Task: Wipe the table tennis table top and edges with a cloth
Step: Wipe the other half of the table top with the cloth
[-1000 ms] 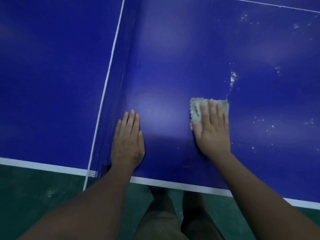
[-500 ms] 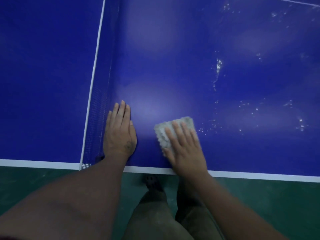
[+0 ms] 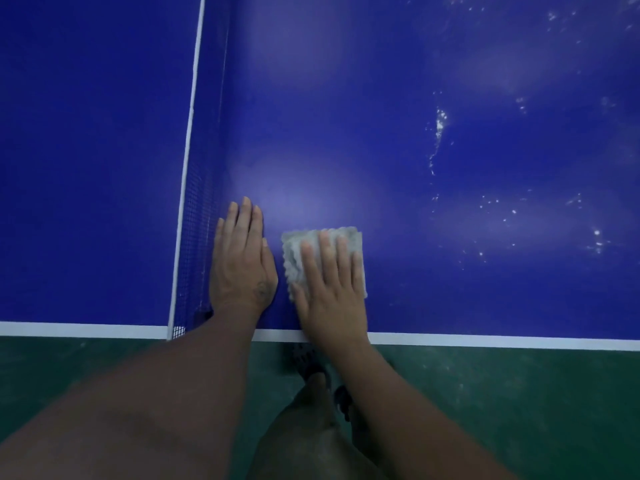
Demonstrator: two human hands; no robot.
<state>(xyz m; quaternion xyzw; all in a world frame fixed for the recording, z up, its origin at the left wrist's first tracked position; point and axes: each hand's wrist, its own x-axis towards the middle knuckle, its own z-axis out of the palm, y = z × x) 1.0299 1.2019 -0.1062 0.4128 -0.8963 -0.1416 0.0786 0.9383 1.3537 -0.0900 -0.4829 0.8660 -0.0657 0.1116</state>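
Grey cloth, soft, light, folded, on blue counter near front edge. Right hand fingers straight, pressing it. Left hand flat, empty. May bunch; press centre.

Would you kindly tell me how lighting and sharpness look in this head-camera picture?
Head view: dim, with soft pale glare on the table top beyond the left hand; the left forearm sinks into shadow at the bottom; the net's white tape bows slightly, likely wide-angle distortion; cloth and right hand look slightly soft.
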